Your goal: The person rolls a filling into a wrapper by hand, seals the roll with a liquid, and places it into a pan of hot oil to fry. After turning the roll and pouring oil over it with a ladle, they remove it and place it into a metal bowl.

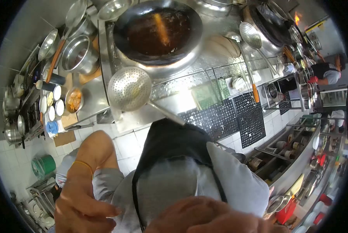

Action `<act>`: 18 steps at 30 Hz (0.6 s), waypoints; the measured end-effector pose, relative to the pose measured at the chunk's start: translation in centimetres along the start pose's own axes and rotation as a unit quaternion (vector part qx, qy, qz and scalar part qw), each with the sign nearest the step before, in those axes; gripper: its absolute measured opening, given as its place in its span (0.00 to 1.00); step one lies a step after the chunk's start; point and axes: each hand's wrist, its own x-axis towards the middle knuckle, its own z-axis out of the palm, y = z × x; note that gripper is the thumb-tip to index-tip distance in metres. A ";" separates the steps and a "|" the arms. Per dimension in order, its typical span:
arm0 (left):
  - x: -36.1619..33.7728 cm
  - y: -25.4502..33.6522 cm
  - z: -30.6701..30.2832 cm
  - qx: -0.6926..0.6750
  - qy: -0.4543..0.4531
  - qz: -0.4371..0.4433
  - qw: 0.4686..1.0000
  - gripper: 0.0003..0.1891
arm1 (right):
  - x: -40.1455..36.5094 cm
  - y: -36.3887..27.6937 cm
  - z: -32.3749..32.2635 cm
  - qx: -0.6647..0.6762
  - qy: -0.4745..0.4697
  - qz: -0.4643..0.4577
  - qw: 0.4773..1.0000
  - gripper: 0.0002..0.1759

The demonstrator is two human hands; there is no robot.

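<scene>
Left hand (80,209) low at my left side, fingers (106,211) stretched out flat against the grey shirt (236,174), gripping nothing. Yellow band (82,165) on that wrist. Right hand (205,217) at the bottom edge, over the shirt front just below the black apron (170,139); it's cut off by the frame, can't tell how its fingers sit. Ahead of me: skimmer (129,88) propped on the stove rim, bowl just below the wok (158,31) of dark oil.
</scene>
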 end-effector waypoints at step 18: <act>-1.2 -1.3 1.8 -0.001 0.074 0.059 0.996 0.30 | -1.3 -7.3 -6.5 0.235 -0.028 0.111 0.965 0.10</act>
